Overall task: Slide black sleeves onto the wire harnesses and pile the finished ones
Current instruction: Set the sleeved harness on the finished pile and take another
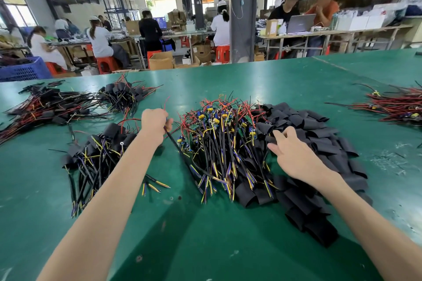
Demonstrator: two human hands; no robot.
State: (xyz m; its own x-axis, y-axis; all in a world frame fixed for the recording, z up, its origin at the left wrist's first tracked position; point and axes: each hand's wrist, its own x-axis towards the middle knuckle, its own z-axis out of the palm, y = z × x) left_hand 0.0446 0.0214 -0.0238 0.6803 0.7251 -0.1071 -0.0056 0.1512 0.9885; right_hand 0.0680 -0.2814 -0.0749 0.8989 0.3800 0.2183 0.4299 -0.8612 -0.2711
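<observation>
Though on sleeves, right hand ambiguous.

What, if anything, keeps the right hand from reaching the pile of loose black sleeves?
Likely nothing: yes, it looks reachable. The right hand rests on the pile of black sleeves, fingers relaxed, nothing covering the sleeves. The left hand grips a harness cable off to the side.

The desk is green, scuffed with pale marks. The sleeves are plain matte black. The harnesses have black cables ending in yellow, blue and purple wires, with red leads and green boards carrying yellow and blue parts. Beyond stand a blue crate and red stools.
</observation>
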